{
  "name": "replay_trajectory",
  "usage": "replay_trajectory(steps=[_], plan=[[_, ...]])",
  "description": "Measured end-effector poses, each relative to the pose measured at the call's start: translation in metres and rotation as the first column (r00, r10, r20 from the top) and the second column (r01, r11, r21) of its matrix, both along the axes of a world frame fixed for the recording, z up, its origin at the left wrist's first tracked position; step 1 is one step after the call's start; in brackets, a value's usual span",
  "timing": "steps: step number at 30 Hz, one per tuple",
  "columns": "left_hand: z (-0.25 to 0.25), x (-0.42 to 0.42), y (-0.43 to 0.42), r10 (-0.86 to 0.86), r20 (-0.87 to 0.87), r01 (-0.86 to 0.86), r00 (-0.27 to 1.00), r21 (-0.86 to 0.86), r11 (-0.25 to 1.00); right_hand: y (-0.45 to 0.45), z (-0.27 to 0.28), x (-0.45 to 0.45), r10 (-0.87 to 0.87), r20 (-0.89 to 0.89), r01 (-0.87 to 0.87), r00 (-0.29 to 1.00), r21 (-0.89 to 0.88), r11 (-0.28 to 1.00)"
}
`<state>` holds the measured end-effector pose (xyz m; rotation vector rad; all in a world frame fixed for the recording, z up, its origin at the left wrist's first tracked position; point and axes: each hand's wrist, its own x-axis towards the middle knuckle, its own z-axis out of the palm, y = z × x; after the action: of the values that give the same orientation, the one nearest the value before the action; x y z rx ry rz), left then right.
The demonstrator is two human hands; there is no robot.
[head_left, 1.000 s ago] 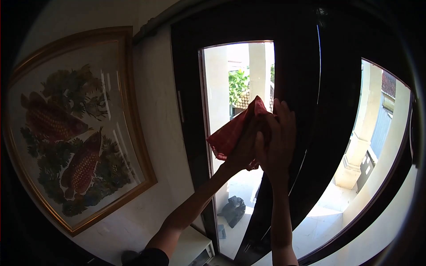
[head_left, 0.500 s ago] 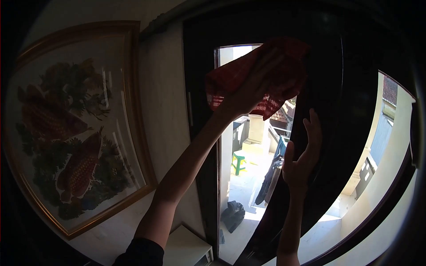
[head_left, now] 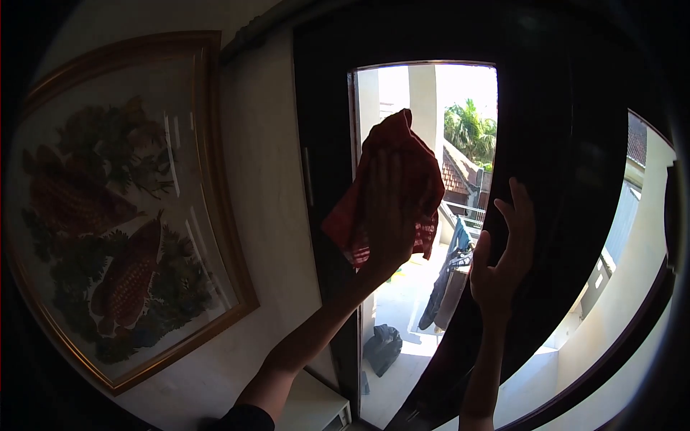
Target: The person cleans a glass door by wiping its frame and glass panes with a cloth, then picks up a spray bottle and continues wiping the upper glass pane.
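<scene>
My left hand [head_left: 392,208] lies with long fingers over a red cloth [head_left: 413,169], holding it against the narrow glass pane [head_left: 467,126] of a dark door. The cloth spreads past the fingers, its lower edge showing a pale checked pattern. To the right, my right hand [head_left: 503,251] is raised beside the pane, its fingers apart and nothing in it. It is nearest the dark door panel [head_left: 557,165]; whether it touches the panel I cannot tell.
A gold-framed fish picture [head_left: 248,287] hangs on the left wall. Below stands a white cabinet [head_left: 316,406]. Through the glass I see hanging clothes [head_left: 449,280], a dark bag [head_left: 383,350] and a railing. A second, curved-looking pane [head_left: 604,287] is at right.
My left hand and the red cloth have moved down and left over the pane, uncovering its top. My right hand sits slightly further right in view, still spread.
</scene>
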<state>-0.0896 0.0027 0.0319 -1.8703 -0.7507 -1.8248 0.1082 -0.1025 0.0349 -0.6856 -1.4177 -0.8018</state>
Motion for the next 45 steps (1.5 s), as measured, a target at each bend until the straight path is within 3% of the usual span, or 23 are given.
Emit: replay_trajectory(steps=[1, 2, 4, 5, 6, 8, 12, 16, 21, 23, 26, 27, 28, 30, 31, 33, 37, 39, 40, 43, 45], plan=[[-0.014, 0.007, -0.003, -0.175, 0.057, 0.179, 0.983, -0.065, 0.982, 0.001, -0.001, 0.000, -0.011, -0.010, 0.011, 1.000, -0.014, 1.000], [-0.013, 0.011, -0.003, -0.180, 0.051, 0.183, 0.982, -0.063, 0.981, 0.002, -0.002, -0.001, -0.023, -0.024, 0.023, 0.999, -0.028, 0.999], [-0.014, 0.013, -0.001, -0.433, 0.308, 0.524, 0.847, -0.348, 0.777, 0.001, -0.002, -0.003, -0.092, -0.011, 0.092, 0.996, -0.012, 0.996], [-0.005, 0.009, 0.004, -0.201, 0.087, 0.216, 0.976, -0.240, 0.946, 0.001, -0.001, -0.004, -0.155, 0.011, 0.155, 0.988, 0.003, 0.988], [0.009, 0.003, 0.016, -0.193, 0.002, 0.190, 0.981, -0.187, 0.964, 0.001, -0.001, -0.004, -0.153, 0.016, 0.153, 0.988, -0.004, 0.988], [0.054, 0.008, 0.019, -0.388, 0.132, 0.403, 0.912, -0.108, 0.909, 0.003, -0.001, -0.003, -0.119, -0.002, 0.119, 0.993, 0.014, 0.993], [0.125, -0.006, 0.005, -0.333, 0.108, 0.332, 0.937, 0.028, 0.943, 0.003, -0.001, -0.002, -0.085, -0.023, 0.085, 0.996, 0.004, 0.996], [0.125, -0.003, 0.013, -0.291, 0.091, 0.287, 0.952, 0.060, 0.956, 0.004, 0.000, -0.001, -0.043, -0.023, 0.043, 0.999, 0.026, 0.999], [0.071, -0.001, 0.016, -0.236, 0.037, 0.232, 0.971, 0.084, 0.969, 0.003, -0.001, -0.001, -0.027, -0.020, 0.028, 0.999, 0.039, 0.999], [0.041, 0.001, 0.035, -0.473, 0.193, 0.490, 0.860, -0.052, 0.870, 0.005, -0.001, -0.002, -0.046, -0.020, 0.047, 0.999, 0.045, 0.998], [-0.005, 0.008, 0.023, -0.581, 0.264, 0.604, 0.770, -0.010, 0.797, 0.008, -0.002, 0.000, -0.058, -0.012, 0.058, 0.998, 0.048, 0.997], [-0.018, 0.006, 0.024, -0.248, 0.183, 0.235, 0.951, 0.092, 0.968, 0.009, -0.002, 0.000, -0.049, -0.007, 0.049, 0.999, 0.059, 0.997], [-0.034, 0.005, 0.022, -0.252, 0.183, 0.240, 0.950, 0.085, 0.967, 0.010, -0.002, 0.001, -0.040, -0.001, 0.040, 0.999, 0.072, 0.997], [-0.072, 0.004, 0.012, -0.342, 0.272, 0.385, 0.899, -0.122, 0.915, 0.009, -0.002, 0.000, -0.054, 0.004, 0.053, 0.999, 0.071, 0.996], [-0.094, 0.003, 0.012, -0.345, 0.274, 0.390, 0.898, -0.130, 0.912, 0.009, -0.002, 0.000, -0.062, 0.009, 0.061, 0.998, 0.079, 0.995], [-0.149, 0.000, 0.017, -0.288, 0.376, 0.418, 0.881, -0.331, 0.846, 0.008, -0.001, 0.000, -0.068, 0.007, 0.067, 0.998, 0.070, 0.995], [-0.275, -0.001, 0.030, -0.194, 0.294, 0.258, 0.936, -0.197, 0.946, 0.007, 0.000, -0.001, -0.065, 0.025, 0.063, 0.998, 0.079, 0.995], [-0.353, -0.001, 0.045, -0.168, 0.311, 0.294, 0.936, -0.423, 0.857, 0.006, 0.000, -0.001, -0.077, 0.026, 0.075, 0.997, 0.066, 0.995], [-0.353, -0.002, 0.047, -0.167, 0.312, 0.296, 0.935, -0.430, 0.853, 0.006, -0.001, -0.001, -0.081, 0.028, 0.080, 0.996, 0.057, 0.995], [-0.343, -0.004, 0.051, 0.029, -0.009, -0.030, 1.000, -0.453, 0.891, 0.009, -0.006, -0.002, -0.112, 0.034, 0.109, 0.993, 0.062, 0.992], [-0.328, -0.008, 0.053, 0.161, -0.221, -0.240, 0.962, -0.404, 0.883, 0.010, -0.008, -0.002, -0.115, 0.030, 0.113, 0.993, 0.061, 0.992]])
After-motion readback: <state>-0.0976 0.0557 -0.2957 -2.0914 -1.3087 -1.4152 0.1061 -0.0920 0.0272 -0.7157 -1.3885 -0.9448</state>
